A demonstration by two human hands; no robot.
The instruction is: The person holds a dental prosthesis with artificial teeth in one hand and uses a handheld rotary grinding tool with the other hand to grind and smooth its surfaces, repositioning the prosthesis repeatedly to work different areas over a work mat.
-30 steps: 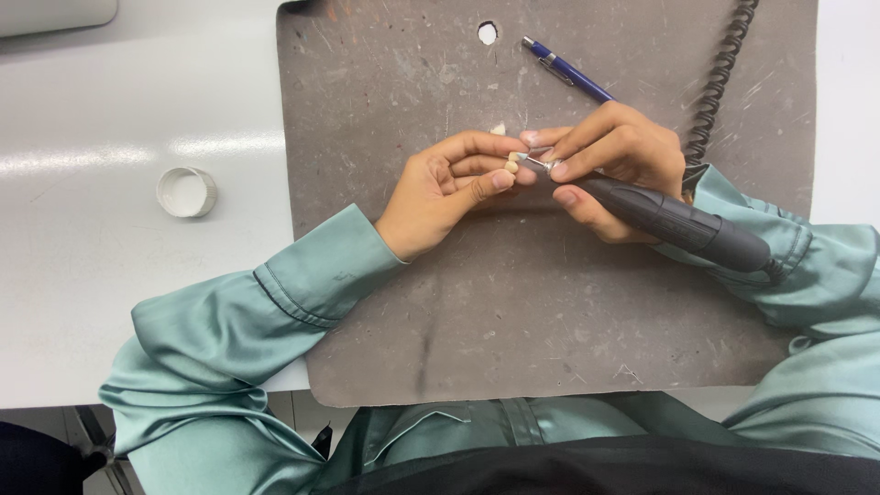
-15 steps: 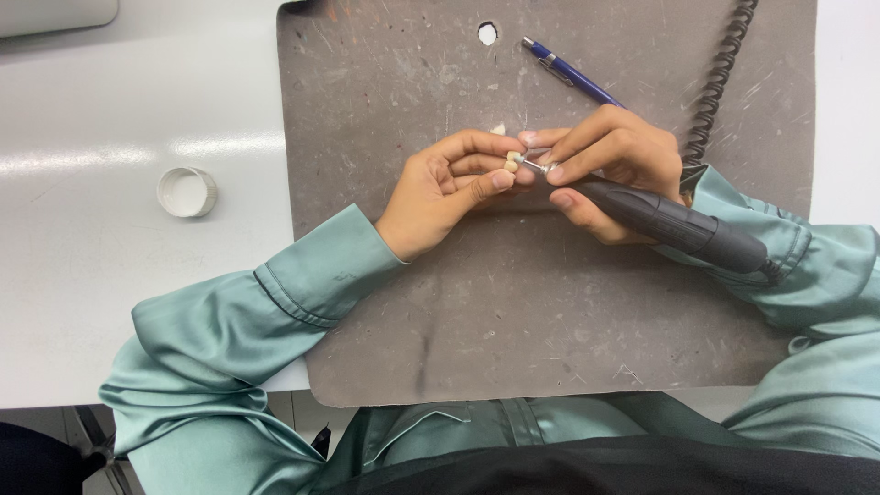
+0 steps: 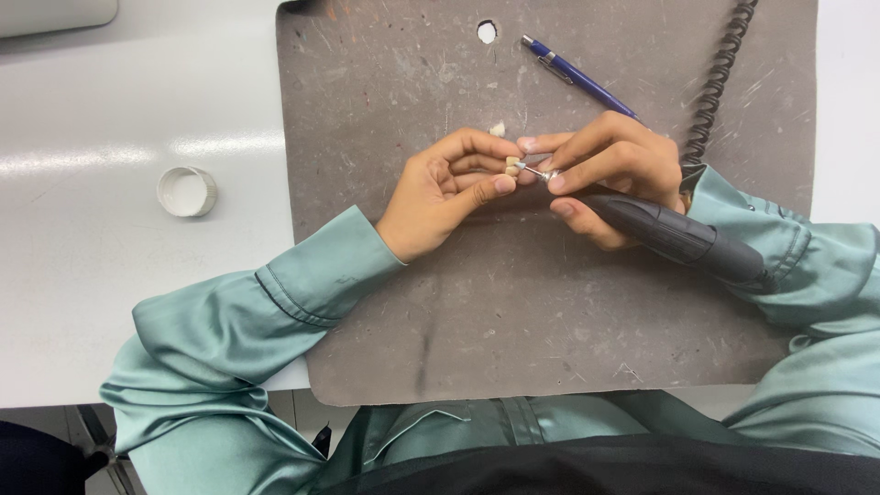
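Left hand [image 3: 440,197] fingers pinching a small tooth-coloured piece [image 3: 511,166], right hand [image 3: 610,170] fingers gripping a black rotary tool [image 3: 683,240], tip touching it, over the grey mat [image 3: 550,348].

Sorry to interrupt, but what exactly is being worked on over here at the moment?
A person in green sleeves is working over a scuffed grey mat. The left hand pinches a small cream-coloured piece between its fingertips. The right hand grips a black rotary handpiece like a pen, its thin metal tip set against the piece. A coiled cord runs up the mat's right side. A blue pen lies on the mat, and a small white ring-shaped cap sits on the white table.
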